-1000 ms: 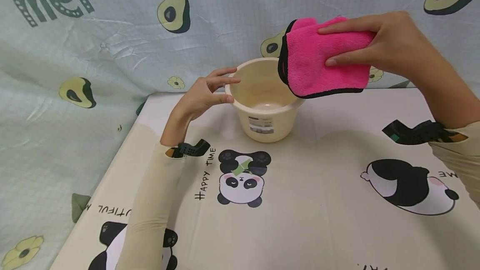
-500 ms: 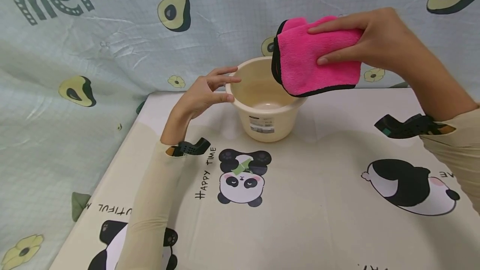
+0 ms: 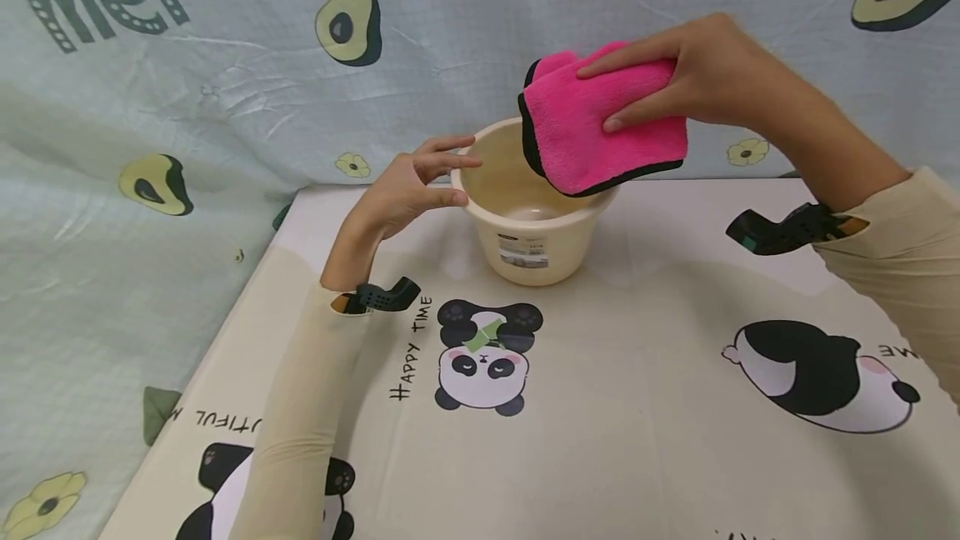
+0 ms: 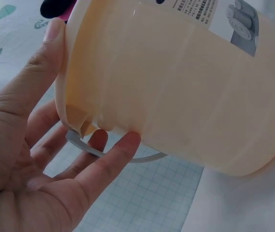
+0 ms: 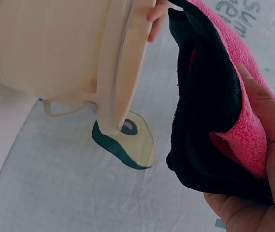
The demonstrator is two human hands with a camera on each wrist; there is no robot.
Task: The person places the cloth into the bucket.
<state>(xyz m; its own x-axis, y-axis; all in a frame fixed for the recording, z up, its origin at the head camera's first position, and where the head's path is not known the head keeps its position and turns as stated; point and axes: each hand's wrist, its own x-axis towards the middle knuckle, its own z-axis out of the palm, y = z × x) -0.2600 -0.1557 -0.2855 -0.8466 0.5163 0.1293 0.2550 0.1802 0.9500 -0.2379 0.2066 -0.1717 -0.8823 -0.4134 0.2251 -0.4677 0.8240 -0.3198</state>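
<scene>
A cream plastic bucket (image 3: 534, 248) with a printed label stands upright on the table near the back. My left hand (image 3: 408, 186) grips its left rim, thumb in front and fingers over the edge; the left wrist view shows the thumb at the rim and a fingertip against the outer wall beside the grey handle (image 4: 142, 158). Above the bucket's right side, a folded pink towel (image 3: 600, 127) with black edging hangs from my right hand (image 3: 697, 77), pinched between thumb and fingers. In the right wrist view the towel's dark layered folds (image 5: 205, 111) face the bucket's rim.
The table (image 3: 600, 440) wears a cream cover with printed pandas and lettering. Directly behind the bucket hangs a pale curtain (image 3: 225, 65) with avocado prints, which also runs down the left side. Both forearms carry a black wrist device.
My right hand has moved left with the pink towel, bringing it farther over the bucket's opening. The left hand and bucket have stayed put.
</scene>
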